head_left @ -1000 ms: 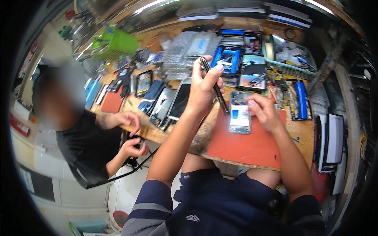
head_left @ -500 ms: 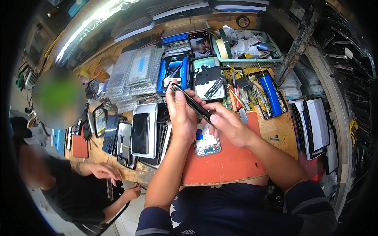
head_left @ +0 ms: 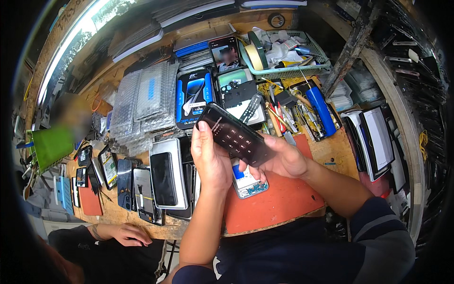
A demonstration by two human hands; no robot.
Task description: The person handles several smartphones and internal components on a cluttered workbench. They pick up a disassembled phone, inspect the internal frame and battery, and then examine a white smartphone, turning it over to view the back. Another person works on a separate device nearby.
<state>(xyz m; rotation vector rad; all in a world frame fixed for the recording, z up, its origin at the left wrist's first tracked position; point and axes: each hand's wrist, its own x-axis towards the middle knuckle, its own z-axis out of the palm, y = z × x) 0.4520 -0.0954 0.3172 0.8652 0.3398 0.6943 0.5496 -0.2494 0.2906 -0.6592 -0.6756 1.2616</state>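
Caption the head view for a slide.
Both hands, left hand and right hand, hold a dark phone screen above an orange mat.
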